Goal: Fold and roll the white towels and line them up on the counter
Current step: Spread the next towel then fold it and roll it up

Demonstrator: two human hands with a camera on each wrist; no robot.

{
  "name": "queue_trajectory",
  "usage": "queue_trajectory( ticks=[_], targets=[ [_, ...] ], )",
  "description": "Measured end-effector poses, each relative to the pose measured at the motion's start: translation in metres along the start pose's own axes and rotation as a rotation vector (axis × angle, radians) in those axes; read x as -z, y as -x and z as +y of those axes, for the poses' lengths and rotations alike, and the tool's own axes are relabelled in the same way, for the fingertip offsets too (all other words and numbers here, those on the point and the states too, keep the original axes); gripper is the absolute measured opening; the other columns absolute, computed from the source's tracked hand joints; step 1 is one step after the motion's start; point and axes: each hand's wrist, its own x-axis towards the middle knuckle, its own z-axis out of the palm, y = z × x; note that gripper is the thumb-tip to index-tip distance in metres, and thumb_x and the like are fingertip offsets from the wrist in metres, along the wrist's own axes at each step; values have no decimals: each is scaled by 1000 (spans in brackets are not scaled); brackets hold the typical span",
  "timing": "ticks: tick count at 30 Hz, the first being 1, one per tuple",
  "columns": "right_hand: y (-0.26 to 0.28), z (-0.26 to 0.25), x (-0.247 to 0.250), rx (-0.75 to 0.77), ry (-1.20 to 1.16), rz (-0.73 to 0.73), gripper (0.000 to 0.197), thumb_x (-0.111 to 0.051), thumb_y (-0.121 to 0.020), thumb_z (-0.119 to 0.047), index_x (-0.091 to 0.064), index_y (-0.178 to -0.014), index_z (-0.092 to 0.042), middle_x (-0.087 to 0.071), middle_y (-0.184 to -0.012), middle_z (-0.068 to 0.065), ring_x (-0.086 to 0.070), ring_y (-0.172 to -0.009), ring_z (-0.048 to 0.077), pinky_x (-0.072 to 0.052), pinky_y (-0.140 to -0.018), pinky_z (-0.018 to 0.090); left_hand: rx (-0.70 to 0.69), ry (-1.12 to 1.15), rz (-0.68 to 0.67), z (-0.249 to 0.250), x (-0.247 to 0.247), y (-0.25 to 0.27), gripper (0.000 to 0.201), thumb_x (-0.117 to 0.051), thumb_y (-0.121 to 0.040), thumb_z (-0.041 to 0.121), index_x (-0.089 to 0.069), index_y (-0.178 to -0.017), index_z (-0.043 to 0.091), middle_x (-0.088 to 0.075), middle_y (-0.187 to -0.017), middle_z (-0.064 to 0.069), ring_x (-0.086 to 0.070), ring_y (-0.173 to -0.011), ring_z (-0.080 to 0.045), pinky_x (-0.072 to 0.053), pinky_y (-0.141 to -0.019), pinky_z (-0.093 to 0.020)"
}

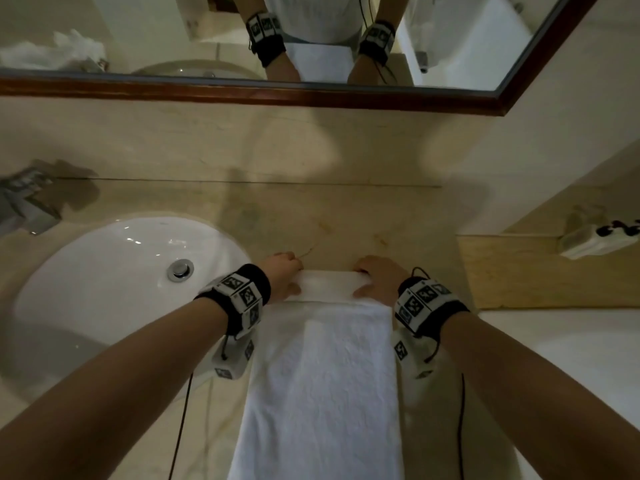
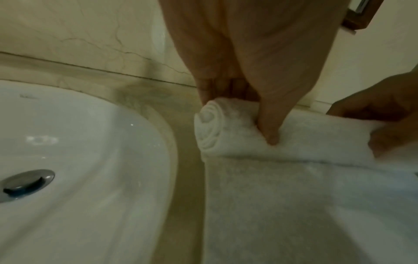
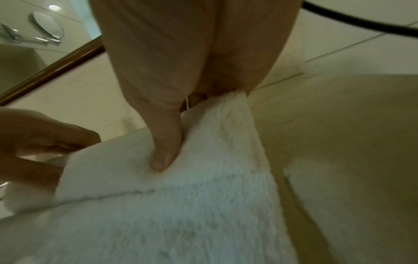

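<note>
Dim, yellowish light all round. From my head view, soft shadows of my arms fall on the wall toward 12 o'clock, and small glints sit on the sink [image 1: 114, 271] at 9. Edges bend outward from the wide lens. Both wrist views are soft and grainy; my thumbs and the towel [image 2: 294, 196] pile blur close up

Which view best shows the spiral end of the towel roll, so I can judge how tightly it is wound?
The left wrist view: the spiral end faces the camera beside the left hand, its layers countable. The head view shows the roll only from above, as a band between both hands. The right wrist view shows the other end, blurred.
</note>
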Motion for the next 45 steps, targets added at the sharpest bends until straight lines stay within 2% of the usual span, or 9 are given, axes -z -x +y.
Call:
queue_trajectory(
  ticks=[5,9,12,14,20,28,32,36,45],
  targets=[
    [2,5,4,112,5,225,41,-72,-78,-29,-56,-111,-10,-56,-111,6,-51,-103,24,-42,-90,34,-58,-36,193,-10,4,7,45,-54,-91,30,-47,-130,9,-48,-129,-11,-48,-116,-30,-43,-96,-37],
    [-1,1,18,181,131,430,38,-74,-76,-24,-56,-105,-7,-55,-107,10,-52,-97,29,-43,-83,40,-222,-108,467,-12,19,12,34,-73,-73,12,-60,-101,-3,-60,-99,-22,-59,-87,-38,-49,-72,-40],
    [4,-3,9,224,336,405,50,-87,-52,-18,-61,-93,-7,-61,-93,13,-61,-79,33,-52,-67,42,-239,-305,473,-12,9,14,40,-77,-52,10,-57,-86,3,-62,-80,-15,-61,-65,-31,-51,-56,-32],
    [4,-2,-10,261,408,381,59,-91,-39,-22,-60,-87,-12,-62,-83,10,-62,-66,29,-53,-55,36,-280,-371,500,-9,-5,13,31,-64,-59,14,-47,-85,8,-63,-75,-11,-60,-60,-27,-49,-53,-29],
    [3,-1,-31,236,399,314,71,-90,-40,-31,-42,-91,-19,-60,-86,7,-61,-68,25,-51,-55,28,-343,-432,648,-8,-19,7,9,-41,-74,7,-41,-82,11,-62,-71,-7,-57,-56,-24,-46,-52,-27],
    [16,5,-13,318,213,402,32,-55,-81,-32,-68,-87,-4,-65,-88,10,-62,-77,31,-57,-68,39,-371,-330,469,-20,-15,20,28,-49,-72,35,-59,-80,10,-62,-83,-8,-60,-66,-26,-50,-57,-26],
    [7,5,14,36,77,125,59,-58,-88,-43,-39,-139,-19,-41,-142,4,-39,-130,26,-32,-109,38,-249,38,334,-26,9,17,24,-51,-91,32,-60,-94,10,-56,-109,-11,-56,-95,-31,-52,-78,-37],
    [-4,3,10,25,54,36,56,-63,-84,-40,-43,-133,-20,-50,-132,2,-48,-118,22,-38,-103,37,-22,171,28,-18,20,12,23,-62,-86,38,-50,-99,24,-54,-107,0,-55,-94,-26,-44,-82,-32],
    [0,-8,10,117,249,47,39,-61,-83,-33,-44,-113,-15,-47,-113,6,-46,-106,25,-44,-86,36,-22,-85,-16,-8,18,13,54,-65,-76,44,-50,-119,16,-58,-116,-6,-53,-107,-26,-47,-91,-37]
  ],
)
